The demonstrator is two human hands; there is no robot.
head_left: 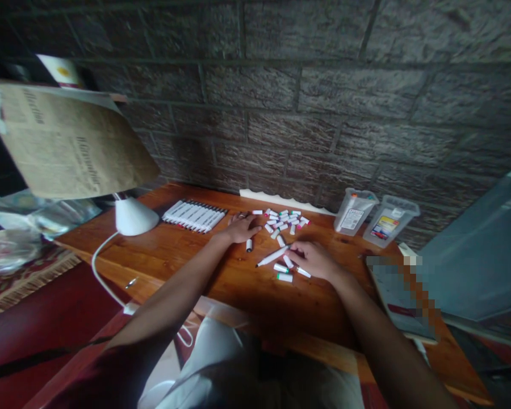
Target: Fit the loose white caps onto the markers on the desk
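My left hand (241, 228) lies flat on the wooden desk (187, 255), fingers stretched toward a loose pile of white marker caps (284, 220). A single cap (249, 245) lies just below its fingers. My right hand (313, 259) rests palm down with fingers curled over a white marker (272, 257) that points left, its dark tip bare. Three more caps (284, 277) lie beside that hand. A neat row of capped markers (195, 215) lies to the left of my left hand.
Two clear plastic containers (355, 211) (389, 220) stand at the back right by the brick wall. A white lamp base (133, 216) with a paper shade (63, 145) stands at the left, its cord (100, 267) trailing off the edge. A blurred booklet (402, 295) lies right.
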